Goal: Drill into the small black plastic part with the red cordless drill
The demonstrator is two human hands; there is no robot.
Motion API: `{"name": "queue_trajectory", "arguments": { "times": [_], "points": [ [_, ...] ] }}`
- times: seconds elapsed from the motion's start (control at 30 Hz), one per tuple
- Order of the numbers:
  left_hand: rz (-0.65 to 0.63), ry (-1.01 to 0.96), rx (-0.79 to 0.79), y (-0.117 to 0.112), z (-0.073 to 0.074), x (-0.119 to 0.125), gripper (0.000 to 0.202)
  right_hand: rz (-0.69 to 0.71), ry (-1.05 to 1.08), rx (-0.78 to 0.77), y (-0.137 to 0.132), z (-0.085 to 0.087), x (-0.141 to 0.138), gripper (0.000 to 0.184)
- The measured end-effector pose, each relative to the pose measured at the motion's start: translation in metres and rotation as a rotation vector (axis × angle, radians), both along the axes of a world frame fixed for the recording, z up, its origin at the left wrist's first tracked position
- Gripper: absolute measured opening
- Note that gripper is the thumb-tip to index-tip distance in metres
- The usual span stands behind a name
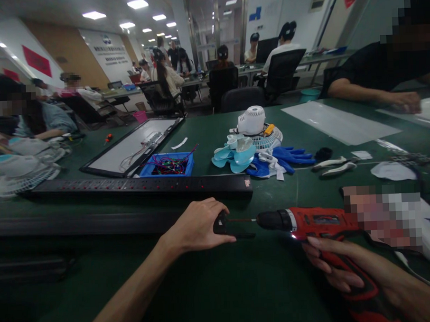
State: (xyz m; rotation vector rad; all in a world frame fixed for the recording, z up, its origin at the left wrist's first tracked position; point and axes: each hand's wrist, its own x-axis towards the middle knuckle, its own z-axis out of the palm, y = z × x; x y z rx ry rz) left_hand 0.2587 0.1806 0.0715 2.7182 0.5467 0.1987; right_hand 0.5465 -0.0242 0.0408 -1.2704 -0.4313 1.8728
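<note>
My right hand [342, 262] is wrapped round the handle of a red and black cordless drill [320, 218], whose work light glows under the chuck. The drill lies level and points left. Its thin bit [242, 220] reaches the end of a long black bar [107, 223]; whether it sits in a screw there I cannot tell. My left hand [198, 226] grips that end of the bar between thumb and fingers, hiding part of it. Just behind lies a black power strip [159, 186] with a row of small red marks along it.
Behind the strip stand a blue tray of wires [192, 164], a framed panel [129, 148], light-blue fan blades [232, 155], a white fan [252, 121] and blue gloves [293, 157]. Pliers [334, 166] lie right. A co-worker's arm [369, 95] rests beyond a white sheet [334, 120].
</note>
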Motion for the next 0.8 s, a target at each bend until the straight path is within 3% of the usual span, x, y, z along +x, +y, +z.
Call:
{"name": "queue_trajectory", "arguments": {
  "times": [0.37,0.8],
  "points": [
    [0.005,0.008,-0.015,-0.0009,0.0022,0.0013,0.057,-0.009,-0.066,0.005,0.0011,0.0034,-0.0045,0.047],
    [0.001,-0.001,0.008,-0.002,-0.0008,0.0015,0.055,-0.01,-0.06,0.012,-0.0014,0.0009,0.0003,0.041]
  ]
}}
